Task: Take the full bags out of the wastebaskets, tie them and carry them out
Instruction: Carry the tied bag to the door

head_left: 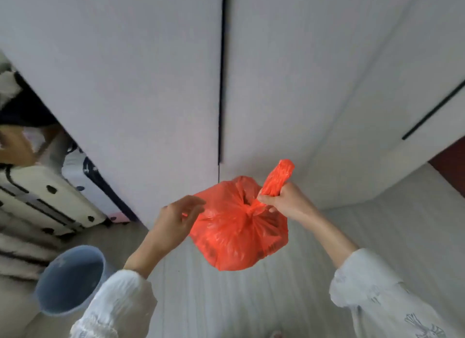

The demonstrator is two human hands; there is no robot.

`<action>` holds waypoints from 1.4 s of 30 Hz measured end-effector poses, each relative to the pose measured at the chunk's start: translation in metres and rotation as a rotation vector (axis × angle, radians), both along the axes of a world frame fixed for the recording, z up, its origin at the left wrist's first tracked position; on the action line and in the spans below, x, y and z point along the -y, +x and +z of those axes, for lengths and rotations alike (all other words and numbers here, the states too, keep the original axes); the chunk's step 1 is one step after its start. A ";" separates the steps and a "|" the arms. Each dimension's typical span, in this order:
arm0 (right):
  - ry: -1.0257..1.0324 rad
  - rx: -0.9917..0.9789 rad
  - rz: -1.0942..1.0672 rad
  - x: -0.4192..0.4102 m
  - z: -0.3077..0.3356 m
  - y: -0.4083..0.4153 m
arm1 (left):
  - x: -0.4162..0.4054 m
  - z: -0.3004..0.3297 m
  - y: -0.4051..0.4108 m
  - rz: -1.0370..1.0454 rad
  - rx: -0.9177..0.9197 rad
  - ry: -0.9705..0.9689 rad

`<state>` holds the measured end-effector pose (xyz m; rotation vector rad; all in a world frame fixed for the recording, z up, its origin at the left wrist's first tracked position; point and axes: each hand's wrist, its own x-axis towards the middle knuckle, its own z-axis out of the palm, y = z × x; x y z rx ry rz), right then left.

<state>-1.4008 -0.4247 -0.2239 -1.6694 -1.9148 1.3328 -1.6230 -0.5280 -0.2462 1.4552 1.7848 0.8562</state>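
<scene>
Right hand (284, 201) clenches the twisted neck of the red bag (236, 227), which hangs in the air in front of the white wardrobe doors (151, 86). Left hand (176, 219) has its fingers loosely spread, fingertips at the bag's side (contact unclear). Below and left of the bag stands the grey wastebasket (70, 280); farther left lies a spotted suitcase (42, 199).

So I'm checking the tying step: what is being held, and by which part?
The right hand grips the red bag by its twisted neck at the knot. The left hand holds nothing.
</scene>
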 end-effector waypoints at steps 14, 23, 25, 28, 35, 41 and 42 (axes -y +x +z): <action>0.192 0.161 -0.605 -0.051 0.059 0.441 | -0.202 0.050 0.422 -0.599 0.100 0.075; 0.192 0.228 -0.951 -0.117 0.058 0.662 | -0.341 0.036 0.661 -0.886 0.072 0.099; 0.197 0.233 -0.993 -0.144 0.056 0.706 | -0.377 0.032 0.709 -0.930 0.064 0.117; 0.197 0.201 -1.069 -0.185 0.051 0.763 | -0.433 0.029 0.772 -0.947 0.046 0.122; 0.145 0.069 -1.122 -0.276 0.028 0.895 | -0.521 0.015 0.911 -0.984 0.045 0.038; 0.086 -0.084 -1.021 -0.394 0.000 1.003 | -0.601 -0.014 1.020 -0.875 0.074 -0.024; 0.072 -0.088 -0.971 -0.414 -0.004 1.020 | -0.615 -0.017 1.038 -0.837 0.075 -0.022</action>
